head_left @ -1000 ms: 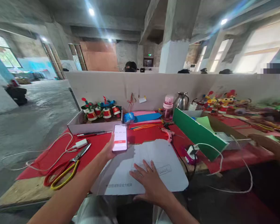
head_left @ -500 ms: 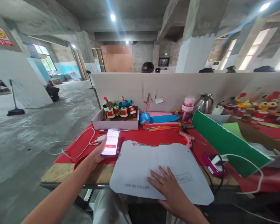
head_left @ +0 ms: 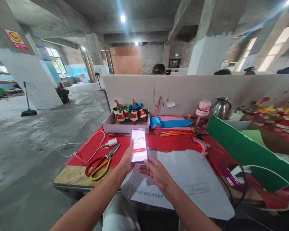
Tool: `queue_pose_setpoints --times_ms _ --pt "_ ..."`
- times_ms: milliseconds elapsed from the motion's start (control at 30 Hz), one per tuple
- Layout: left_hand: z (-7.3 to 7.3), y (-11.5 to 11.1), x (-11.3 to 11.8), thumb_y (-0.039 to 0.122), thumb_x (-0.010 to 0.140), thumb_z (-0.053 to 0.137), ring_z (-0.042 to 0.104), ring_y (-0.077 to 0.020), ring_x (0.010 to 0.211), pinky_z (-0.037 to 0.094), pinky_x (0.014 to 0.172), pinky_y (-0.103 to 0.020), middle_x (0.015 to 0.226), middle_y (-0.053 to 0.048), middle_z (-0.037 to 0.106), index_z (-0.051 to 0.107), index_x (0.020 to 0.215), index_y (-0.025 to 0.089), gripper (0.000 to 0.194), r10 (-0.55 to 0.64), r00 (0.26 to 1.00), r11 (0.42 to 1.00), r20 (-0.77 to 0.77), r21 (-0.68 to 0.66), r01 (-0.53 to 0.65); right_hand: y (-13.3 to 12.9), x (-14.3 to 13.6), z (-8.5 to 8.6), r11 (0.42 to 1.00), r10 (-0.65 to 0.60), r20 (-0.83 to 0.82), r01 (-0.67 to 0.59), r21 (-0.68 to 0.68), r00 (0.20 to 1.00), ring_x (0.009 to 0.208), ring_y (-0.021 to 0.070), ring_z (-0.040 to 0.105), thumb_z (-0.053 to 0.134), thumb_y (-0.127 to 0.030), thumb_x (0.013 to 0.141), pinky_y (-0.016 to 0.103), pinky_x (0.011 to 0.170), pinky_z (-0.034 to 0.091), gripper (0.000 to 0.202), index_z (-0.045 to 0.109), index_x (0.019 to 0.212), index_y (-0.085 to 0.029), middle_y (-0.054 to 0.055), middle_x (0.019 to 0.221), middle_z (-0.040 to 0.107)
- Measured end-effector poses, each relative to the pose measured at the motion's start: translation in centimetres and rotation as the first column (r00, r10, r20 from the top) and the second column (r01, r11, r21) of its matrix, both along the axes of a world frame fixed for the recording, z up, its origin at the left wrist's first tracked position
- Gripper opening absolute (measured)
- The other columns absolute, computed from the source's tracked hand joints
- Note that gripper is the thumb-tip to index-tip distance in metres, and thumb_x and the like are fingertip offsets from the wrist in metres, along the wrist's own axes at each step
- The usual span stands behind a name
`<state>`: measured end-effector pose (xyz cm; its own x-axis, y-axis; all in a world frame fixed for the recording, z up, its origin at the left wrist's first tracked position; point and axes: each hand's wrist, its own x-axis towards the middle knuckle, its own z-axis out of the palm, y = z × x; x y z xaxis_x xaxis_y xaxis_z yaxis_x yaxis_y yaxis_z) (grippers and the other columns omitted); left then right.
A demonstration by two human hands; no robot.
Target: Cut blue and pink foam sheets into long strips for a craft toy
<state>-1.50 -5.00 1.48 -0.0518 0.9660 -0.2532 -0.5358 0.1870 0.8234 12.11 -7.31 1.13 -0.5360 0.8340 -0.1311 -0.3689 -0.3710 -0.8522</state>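
Note:
A lit phone (head_left: 139,150) showing a timer screen is held upright above the near edge of the red-covered table. My left hand (head_left: 127,157) is closed round its left side. At the phone's lower right corner is my right hand (head_left: 154,171), its thumb touching the edge and its fingers curled below. Beneath both hands lies a pale board (head_left: 192,173) with printed characters and a ragged far edge. Scissors (head_left: 103,162) with one red and one yellow handle lie left of my left hand, beside a white charger (head_left: 112,142) and cable.
A white box (head_left: 125,128) of small cup figures stands at the back. Right of the board are a pink glue gun (head_left: 202,145), a purple power strip (head_left: 233,179) with cables and a green panel (head_left: 250,152). A pink bottle (head_left: 202,112) stands near the partition (head_left: 135,88).
The phone has moved right in my left hand, uncovering the scissors. My right hand has lifted off the board and come to the phone. The view has shifted left.

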Motion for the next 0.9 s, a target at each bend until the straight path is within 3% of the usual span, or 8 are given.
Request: queue_pose_setpoints --times_ms 67,133,200,233,367,567,733,900 --pt "-0.5 0.0 -0.9 0.073 0.089 0.033 0.068 -0.0198 0.067 0.054 0.067 -0.031 0.088 -0.014 0.074 0.063 0.111 0.009 0.074 -0.049 0.989 0.998 -0.141 0.036 0.055 0.1 -0.4 -0.1 1.0 -0.001 -0.039 0.0 -0.022 0.999 0.081 0.0174 0.07 0.084 -0.051 0.064 0.034 0.084 0.054 0.052 0.068 0.101 -0.019 0.006 0.092 0.074" --pt "-0.8 0.3 -3.2 0.071 0.092 0.015 0.069 -0.0223 0.075 0.054 0.072 -0.034 0.093 -0.016 0.074 0.063 0.115 0.01 0.08 -0.079 0.87 0.989 -0.487 0.069 0.129 0.3 -0.6 -0.2 0.999 0.002 -0.069 -0.006 -0.048 0.998 0.084 0.0183 0.071 0.086 -0.048 0.063 0.035 0.087 0.054 0.053 0.067 0.104 -0.02 0.006 0.097 0.075" --pt "-0.7 0.8 -6.8 0.06 0.095 0.001 0.07 -0.0231 0.082 0.054 0.074 -0.035 0.098 -0.015 0.073 0.062 0.12 0.013 0.08 -0.032 0.521 0.985 -0.853 0.06 0.16 0.7 -0.8 -0.3 0.997 0.013 -0.087 -0.019 -0.07 0.996 0.088 0.0194 0.072 0.088 -0.046 0.061 0.037 0.091 0.052 0.056 0.066 0.106 -0.021 0.006 0.099 0.075" --pt "-0.5 1.0 -9.0 0.058 0.097 0.011 0.069 -0.0248 0.087 0.054 0.075 -0.036 0.103 -0.014 0.073 0.06 0.123 0.014 0.071 -0.006 0.41 0.989 -0.912 0.054 0.135 0.9 -0.9 -0.4 0.997 0.016 -0.094 -0.023 -0.077 0.995 0.089 0.0196 0.072 0.088 -0.045 0.061 0.037 0.093 0.052 0.057 0.066 0.107 -0.021 0.006 0.1 0.075" --pt "0.4 1.3 -17.4 0.04 0.081 0.059 0.063 -0.0317 0.107 0.05 0.088 -0.038 0.113 -0.013 0.07 0.064 0.114 0.015 0.041 0.001 0.128 0.998 -0.992 0.01 0.068 0.9 -1.2 -0.5 0.996 0.008 -0.102 -0.017 -0.083 0.995 0.095 0.02 0.071 0.088 -0.044 0.061 0.037 0.096 0.05 0.056 0.066 0.107 -0.022 0.005 0.104 0.075" --pt "-0.8 1.7 -21.8 0.037 0.084 0.053 0.066 -0.0309 0.098 0.05 0.085 -0.039 0.098 -0.016 0.072 0.066 0.088 0.017 0.025 -0.141 -0.216 0.99 -0.966 -0.144 -0.002 0.1 -1.5 -0.6 0.997 0.024 -0.066 -0.029 -0.072 0.998 0.098 0.0216 0.071 0.084 -0.045 0.067 0.038 0.096 0.05 0.052 0.065 0.109 -0.021 0.008 0.106 0.075" --pt "-1.9 2.8 -22.2 0.032 0.09 0.041 0.068 -0.0355 0.097 0.052 0.076 -0.04 0.097 -0.022 0.071 0.066 0.095 0.014 0.032 -0.229 -0.368 0.969 -0.901 -0.176 -0.171 -0.5 -1.3 -0.6 0.997 -0.006 -0.048 0.002 -0.082 0.999 0.096 0.0212 0.071 0.082 -0.046 0.069 0.038 0.094 0.051 0.051 0.065 0.109 -0.02 0.009 0.104 0.074" --pt "-2.3 1.5 -23.5 0.035 0.091 0.048 0.069 -0.0317 0.091 0.053 0.076 -0.042 0.092 -0.017 0.072 0.068 0.091 0.014 0.029 -0.26 -0.382 0.96 -0.887 -0.194 -0.204 -0.6 -0.2 -0.6 0.996 0.007 -0.037 -0.011 -0.092 0.999 0.095 0.0219 0.071 0.084 -0.047 0.066 0.038 0.093 0.051 0.054 0.066 0.109 -0.018 0.011 0.106 0.074"
